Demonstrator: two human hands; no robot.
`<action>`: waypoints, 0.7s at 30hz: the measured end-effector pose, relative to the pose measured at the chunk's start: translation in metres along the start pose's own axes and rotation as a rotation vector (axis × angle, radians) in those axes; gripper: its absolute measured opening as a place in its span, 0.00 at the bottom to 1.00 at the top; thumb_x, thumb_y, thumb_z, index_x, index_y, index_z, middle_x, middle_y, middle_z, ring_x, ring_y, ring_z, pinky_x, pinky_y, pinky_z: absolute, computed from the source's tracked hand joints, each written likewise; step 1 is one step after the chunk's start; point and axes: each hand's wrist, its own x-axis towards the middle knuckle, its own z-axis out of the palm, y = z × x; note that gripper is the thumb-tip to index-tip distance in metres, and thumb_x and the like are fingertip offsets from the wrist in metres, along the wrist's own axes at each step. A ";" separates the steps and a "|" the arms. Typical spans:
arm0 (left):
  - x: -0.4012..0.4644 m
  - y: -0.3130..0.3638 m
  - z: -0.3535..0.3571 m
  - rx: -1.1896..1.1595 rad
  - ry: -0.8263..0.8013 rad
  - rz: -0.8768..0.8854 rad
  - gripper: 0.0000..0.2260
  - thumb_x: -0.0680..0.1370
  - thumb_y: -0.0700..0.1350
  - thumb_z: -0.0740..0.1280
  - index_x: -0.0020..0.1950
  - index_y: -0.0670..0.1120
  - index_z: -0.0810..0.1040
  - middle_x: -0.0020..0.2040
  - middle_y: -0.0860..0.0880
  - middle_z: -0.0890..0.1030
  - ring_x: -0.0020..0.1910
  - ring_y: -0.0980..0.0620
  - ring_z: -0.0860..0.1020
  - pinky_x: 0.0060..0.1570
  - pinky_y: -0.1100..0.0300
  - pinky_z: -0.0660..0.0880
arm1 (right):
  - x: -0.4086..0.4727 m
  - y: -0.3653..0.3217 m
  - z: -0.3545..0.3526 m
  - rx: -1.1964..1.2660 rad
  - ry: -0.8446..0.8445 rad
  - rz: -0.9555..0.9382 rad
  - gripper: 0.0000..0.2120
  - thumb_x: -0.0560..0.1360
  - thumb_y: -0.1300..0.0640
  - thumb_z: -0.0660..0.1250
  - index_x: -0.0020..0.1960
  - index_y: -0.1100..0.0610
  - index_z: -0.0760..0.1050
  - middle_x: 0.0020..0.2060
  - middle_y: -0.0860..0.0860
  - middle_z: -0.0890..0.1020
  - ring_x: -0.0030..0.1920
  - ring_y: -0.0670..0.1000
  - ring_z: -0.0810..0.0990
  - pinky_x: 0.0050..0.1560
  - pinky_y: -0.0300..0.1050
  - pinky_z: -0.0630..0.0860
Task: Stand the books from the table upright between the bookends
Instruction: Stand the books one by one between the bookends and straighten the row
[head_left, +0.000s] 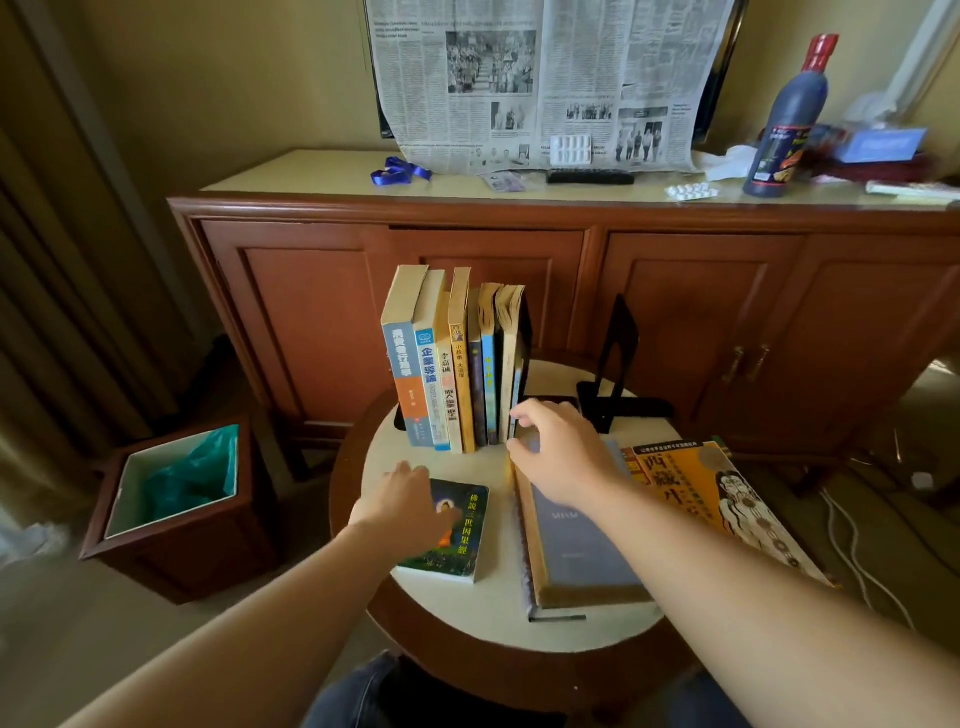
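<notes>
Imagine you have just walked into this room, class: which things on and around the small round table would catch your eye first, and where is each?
The row of upright books at the back of the round table draws the eye first, with a black bookend standing apart to its right. In front, the left hand rests on a small dark book lying flat, while the right hand reaches over a grey book towards the row.

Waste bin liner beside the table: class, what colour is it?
Teal green liner, clearest in the head view.
</notes>
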 end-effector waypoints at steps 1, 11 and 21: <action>-0.004 -0.002 0.008 -0.030 -0.025 -0.066 0.23 0.76 0.67 0.69 0.58 0.49 0.77 0.51 0.51 0.74 0.47 0.53 0.77 0.42 0.59 0.78 | -0.009 -0.001 0.004 0.016 0.023 -0.034 0.18 0.80 0.47 0.67 0.68 0.46 0.73 0.59 0.46 0.79 0.59 0.50 0.76 0.55 0.50 0.79; -0.004 -0.002 0.025 -0.434 -0.185 -0.351 0.24 0.73 0.56 0.79 0.63 0.47 0.76 0.50 0.49 0.81 0.48 0.52 0.83 0.43 0.63 0.81 | -0.054 -0.005 0.025 0.093 0.089 -0.095 0.14 0.78 0.49 0.70 0.63 0.49 0.77 0.54 0.44 0.79 0.55 0.44 0.75 0.53 0.40 0.77; -0.031 0.034 -0.037 -0.892 0.208 -0.101 0.11 0.80 0.46 0.73 0.60 0.52 0.75 0.53 0.53 0.81 0.49 0.53 0.84 0.43 0.57 0.84 | -0.028 -0.036 0.006 0.441 -0.017 0.230 0.20 0.73 0.32 0.69 0.47 0.49 0.80 0.39 0.45 0.84 0.40 0.47 0.85 0.41 0.48 0.84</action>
